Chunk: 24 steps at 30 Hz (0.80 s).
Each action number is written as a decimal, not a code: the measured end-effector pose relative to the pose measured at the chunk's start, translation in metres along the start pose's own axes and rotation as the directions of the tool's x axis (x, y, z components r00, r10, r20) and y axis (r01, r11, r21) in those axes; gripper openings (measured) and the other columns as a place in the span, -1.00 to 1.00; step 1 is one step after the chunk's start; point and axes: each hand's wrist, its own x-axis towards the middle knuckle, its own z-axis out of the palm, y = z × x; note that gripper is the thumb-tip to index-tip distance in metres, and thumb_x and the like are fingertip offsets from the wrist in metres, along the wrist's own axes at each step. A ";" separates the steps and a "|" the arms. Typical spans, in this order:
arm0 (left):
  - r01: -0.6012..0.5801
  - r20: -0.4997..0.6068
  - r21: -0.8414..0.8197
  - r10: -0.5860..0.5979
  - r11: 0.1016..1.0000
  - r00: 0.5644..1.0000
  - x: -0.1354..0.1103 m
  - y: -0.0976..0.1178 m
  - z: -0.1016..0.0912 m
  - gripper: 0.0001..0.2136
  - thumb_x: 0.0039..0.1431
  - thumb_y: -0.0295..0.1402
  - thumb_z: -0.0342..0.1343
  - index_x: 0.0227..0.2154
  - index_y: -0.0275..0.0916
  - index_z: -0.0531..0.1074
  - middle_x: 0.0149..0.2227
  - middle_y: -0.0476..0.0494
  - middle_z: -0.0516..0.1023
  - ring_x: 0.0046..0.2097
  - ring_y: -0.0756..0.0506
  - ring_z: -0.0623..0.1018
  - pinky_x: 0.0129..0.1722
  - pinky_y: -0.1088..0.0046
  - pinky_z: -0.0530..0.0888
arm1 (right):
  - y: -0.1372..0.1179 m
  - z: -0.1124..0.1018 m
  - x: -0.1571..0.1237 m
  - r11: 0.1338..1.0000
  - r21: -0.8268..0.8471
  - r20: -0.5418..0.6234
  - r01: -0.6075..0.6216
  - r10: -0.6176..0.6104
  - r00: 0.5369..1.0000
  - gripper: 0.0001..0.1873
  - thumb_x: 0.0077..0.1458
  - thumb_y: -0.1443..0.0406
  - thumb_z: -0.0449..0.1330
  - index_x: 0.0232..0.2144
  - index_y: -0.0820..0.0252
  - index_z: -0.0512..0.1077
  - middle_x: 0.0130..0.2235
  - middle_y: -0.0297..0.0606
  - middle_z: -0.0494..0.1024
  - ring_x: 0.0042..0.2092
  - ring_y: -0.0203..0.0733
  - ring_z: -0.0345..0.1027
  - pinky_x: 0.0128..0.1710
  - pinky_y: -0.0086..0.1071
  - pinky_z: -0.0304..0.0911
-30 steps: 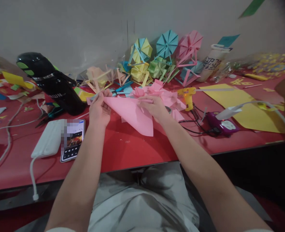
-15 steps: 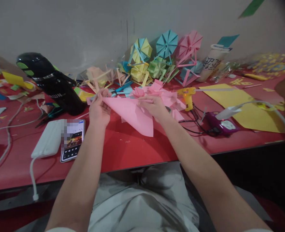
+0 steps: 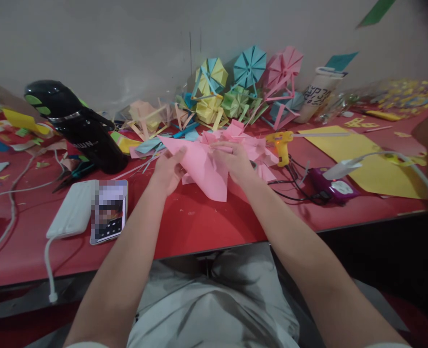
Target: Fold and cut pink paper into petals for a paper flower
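Observation:
A folded sheet of pink paper is held above the red table between both hands, with one pointed corner up at the left and another hanging down. My left hand grips its left edge, thumb on the near face and fingers partly hidden behind. My right hand pinches the sheet's upper right part between thumb and fingers. Just behind it lies a heap of folded pink paper pieces, partly covered by the sheet and my right hand.
Folded paper wheels, one of them blue, lean against the wall. A black bottle, power bank and phone lie left. At right are a yellow glue gun, purple power adapter, yellow sheet and cup.
My left hand has slid from the paper's upper left corner down and right along its edge. The sheet now curves more, and my right hand has barely moved.

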 end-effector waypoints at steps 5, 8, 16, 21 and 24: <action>-0.034 -0.102 0.069 0.041 0.997 0.994 -0.001 -0.006 0.003 -0.74 -0.15 -0.48 0.42 -0.35 -0.26 0.50 -0.36 -0.06 0.63 -0.32 -0.07 0.62 -0.19 0.35 0.60 | -0.002 0.001 -0.001 1.000 -0.002 -0.021 -0.009 0.009 1.000 -0.80 -0.11 0.25 0.35 -0.36 0.15 0.62 -0.30 -0.25 0.66 -0.23 -0.12 0.54 -0.16 -0.19 0.44; -0.063 -0.162 0.066 0.073 0.996 0.984 0.001 -0.002 -0.001 -0.85 -0.04 -0.42 0.36 -0.43 -0.25 0.48 -0.43 -0.04 0.60 -0.39 -0.04 0.61 -0.26 0.39 0.61 | -0.005 -0.001 -0.001 1.000 -0.026 -0.019 -0.010 0.009 1.000 -0.80 -0.09 0.24 0.35 -0.34 0.15 0.62 -0.33 -0.26 0.64 -0.26 -0.15 0.52 -0.19 -0.21 0.43; -0.180 -0.296 0.136 0.213 0.974 0.931 0.006 -0.002 -0.005 -0.85 -0.03 -0.35 0.35 -0.52 -0.23 0.47 -0.52 -0.01 0.53 -0.42 -0.03 0.59 -0.32 0.39 0.61 | -0.008 -0.003 -0.001 0.994 -0.075 -0.016 -0.077 0.076 0.997 -0.81 -0.09 0.25 0.37 -0.34 0.14 0.63 -0.41 -0.29 0.60 -0.39 -0.21 0.43 -0.36 -0.29 0.40; -0.267 -0.266 0.155 0.300 0.951 0.916 0.012 -0.004 -0.011 -0.86 -0.11 -0.42 0.35 -0.48 -0.23 0.49 -0.44 -0.01 0.56 -0.36 -0.03 0.59 -0.28 0.41 0.60 | -0.008 -0.003 -0.001 0.993 -0.081 0.002 -0.089 0.089 0.996 -0.80 -0.10 0.26 0.38 -0.33 0.17 0.62 -0.37 -0.24 0.62 -0.33 -0.16 0.48 -0.28 -0.22 0.43; -0.266 -0.292 0.185 0.311 0.946 0.905 0.016 -0.005 -0.014 -0.75 -0.03 -0.24 0.36 -0.52 -0.21 0.41 -0.50 0.00 0.49 -0.36 -0.06 0.59 -0.31 0.39 0.59 | -0.008 -0.004 -0.001 0.994 -0.093 0.021 -0.052 0.054 0.998 -0.80 -0.11 0.23 0.38 -0.36 0.17 0.62 -0.33 -0.23 0.65 -0.29 -0.13 0.50 -0.23 -0.19 0.45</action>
